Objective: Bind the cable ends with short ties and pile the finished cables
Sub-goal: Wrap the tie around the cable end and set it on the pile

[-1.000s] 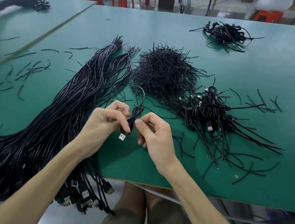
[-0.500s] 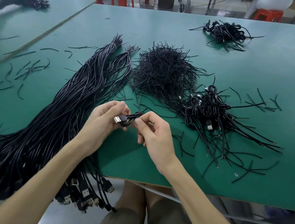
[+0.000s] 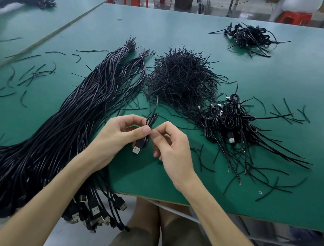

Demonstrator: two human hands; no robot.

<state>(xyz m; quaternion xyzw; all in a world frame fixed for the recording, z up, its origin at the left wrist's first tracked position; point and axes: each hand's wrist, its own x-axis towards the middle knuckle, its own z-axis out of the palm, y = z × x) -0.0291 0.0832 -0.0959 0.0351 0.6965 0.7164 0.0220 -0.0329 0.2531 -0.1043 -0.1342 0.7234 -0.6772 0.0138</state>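
A folded black USB cable (image 3: 146, 136) hangs upright between my hands above the green table (image 3: 169, 185), its silver plug pointing down. My left hand (image 3: 117, 137) pinches the folded bundle with thumb and fingers. My right hand (image 3: 169, 146) pinches it from the right side, fingertips touching my left thumb. Whether a tie sits in my right fingertips cannot be made out. A heap of short black ties (image 3: 181, 80) lies beyond my hands. To the right lies the pile of bound cables (image 3: 232, 123).
A thick bundle of long loose cables (image 3: 54, 130) runs from the table's middle over the front edge on the left, plugs hanging down. Another small cable pile (image 3: 249, 37) sits far right. Stray ties lie scattered left and right. Red stools stand beyond the table.
The cable has turned from lying sideways, plug toward the left, back to hanging upright with the plug down. Both hands stay pinched on it in the same place.
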